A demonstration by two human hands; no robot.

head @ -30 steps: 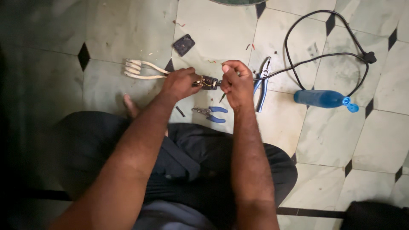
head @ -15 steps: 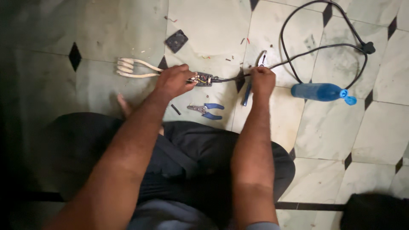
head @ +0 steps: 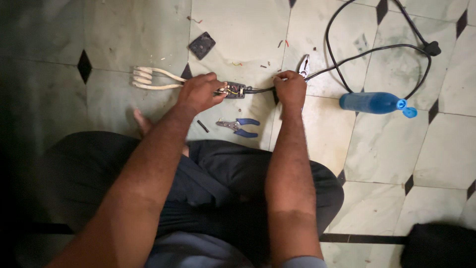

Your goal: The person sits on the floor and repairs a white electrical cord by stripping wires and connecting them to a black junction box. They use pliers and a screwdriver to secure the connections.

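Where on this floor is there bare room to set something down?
Bare tile right of the blue bottle and below it, and left of the white coil. Crowded between the hands around the open plug, small pliers and black cord.

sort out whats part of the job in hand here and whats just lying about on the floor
In hand:
left hand gripping the opened heater body with its white coil
right hand holding the black cord and the pliers

Lying about:
blue-handled pliers
blue bottle
dark square cover
wire scraps
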